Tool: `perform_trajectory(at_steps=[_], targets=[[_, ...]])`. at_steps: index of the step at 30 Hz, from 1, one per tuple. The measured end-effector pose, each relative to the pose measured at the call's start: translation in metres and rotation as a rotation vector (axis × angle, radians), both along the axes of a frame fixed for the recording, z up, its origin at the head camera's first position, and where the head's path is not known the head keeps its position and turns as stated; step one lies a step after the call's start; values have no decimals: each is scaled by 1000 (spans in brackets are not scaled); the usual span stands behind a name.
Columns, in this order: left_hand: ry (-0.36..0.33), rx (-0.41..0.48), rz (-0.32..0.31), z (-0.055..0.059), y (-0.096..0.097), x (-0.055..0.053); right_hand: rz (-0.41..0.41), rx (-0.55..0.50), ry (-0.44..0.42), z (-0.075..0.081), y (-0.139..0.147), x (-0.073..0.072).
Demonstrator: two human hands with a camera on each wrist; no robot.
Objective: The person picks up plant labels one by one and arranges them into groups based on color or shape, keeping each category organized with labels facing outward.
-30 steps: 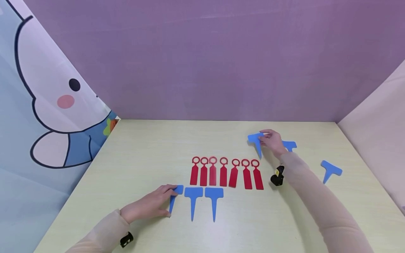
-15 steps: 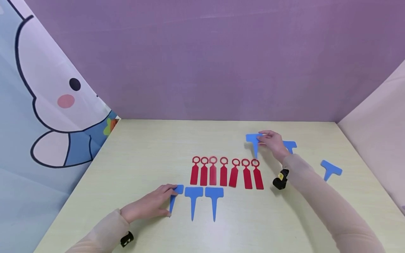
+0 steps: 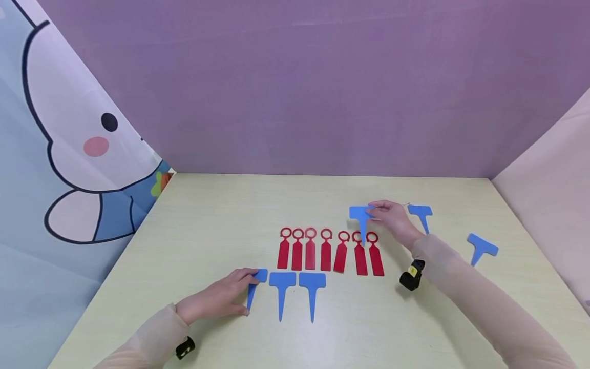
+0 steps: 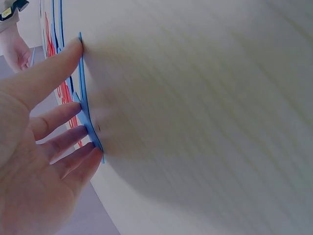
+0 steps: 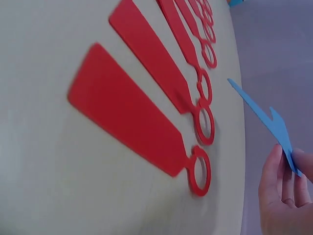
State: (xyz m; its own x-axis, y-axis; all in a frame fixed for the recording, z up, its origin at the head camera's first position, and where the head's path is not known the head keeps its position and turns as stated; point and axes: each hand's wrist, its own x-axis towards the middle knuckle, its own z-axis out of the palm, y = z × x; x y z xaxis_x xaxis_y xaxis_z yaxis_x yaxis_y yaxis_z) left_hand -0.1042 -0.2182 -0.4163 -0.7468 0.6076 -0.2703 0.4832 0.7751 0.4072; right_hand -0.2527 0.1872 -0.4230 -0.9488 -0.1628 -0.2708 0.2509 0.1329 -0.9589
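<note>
My left hand (image 3: 216, 297) rests on a blue T-shaped plant label (image 3: 260, 276) at the left end of the front row. In the left wrist view its fingers (image 4: 63, 117) are spread fairly straight, fingertips along the head and thumb at the pointed end. Beside it lie two more blue labels (image 3: 282, 280) (image 3: 312, 281), heads away from me. My right hand (image 3: 392, 218) pinches another blue plant label (image 3: 360, 213) by one end of its head, raised over the rings of red loop-topped tags (image 3: 360, 260). The right wrist view shows thumb and fingers on that held label (image 5: 274, 126).
Several red tags (image 3: 310, 256) form a row across the middle of the pale table (image 3: 221, 215). Two blue labels (image 3: 419, 211) (image 3: 482, 244) lie at the right, beyond and beside my right forearm. A purple backdrop (image 3: 322, 92) stands along the far edge.
My right hand has come left and nearer with the blue plant label, whose stem has turned from slanting to nearly straight. The left hand has stayed in place.
</note>
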Motion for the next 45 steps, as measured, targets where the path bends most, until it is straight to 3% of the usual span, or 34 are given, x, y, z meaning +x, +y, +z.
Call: perform_trajectory(at_steps=[16, 22, 45], targets=[[-17, -8, 6, 1, 2, -1, 63, 19, -80, 2, -11, 29], [-8, -5, 2, 1, 1, -1, 81, -37, -122, 2, -13, 40], [-1, 5, -10, 3, 1, 2, 164, 28, -170, -2, -15, 78]])
